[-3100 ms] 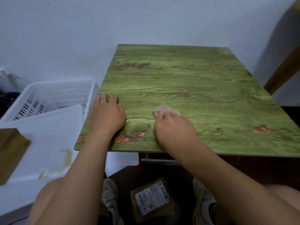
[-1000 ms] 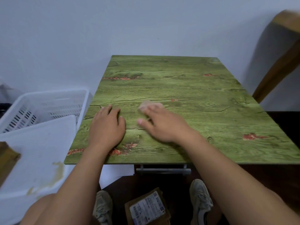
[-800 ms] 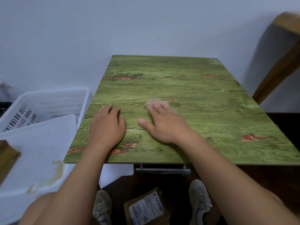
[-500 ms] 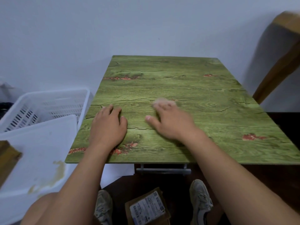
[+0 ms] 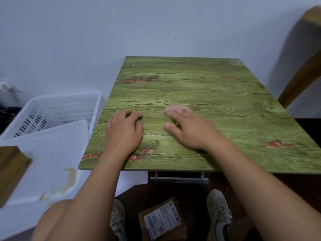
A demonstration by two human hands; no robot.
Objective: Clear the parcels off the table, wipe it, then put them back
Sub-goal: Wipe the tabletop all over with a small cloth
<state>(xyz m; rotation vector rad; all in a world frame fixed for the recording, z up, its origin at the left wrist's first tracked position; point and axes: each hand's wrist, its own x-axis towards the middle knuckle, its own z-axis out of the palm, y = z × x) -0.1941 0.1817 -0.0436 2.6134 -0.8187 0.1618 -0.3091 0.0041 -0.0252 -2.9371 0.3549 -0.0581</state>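
Left hand [image 5: 124,132] flat on green worktop [image 5: 217,94], fingers spread, holding nothing. Right hand [image 5: 189,129] mid-frame, straight fingers pressing blurred pinkish cloth [image 5: 171,107] onto worktop, thumb out. Parcels [image 5: 162,220] down at bottom centre on floor between shoes. White basket [image 5: 52,112] at left edge.

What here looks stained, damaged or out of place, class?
A yellowish stain marks the white lid left of the table. A parcel lies on the floor between the shoes.
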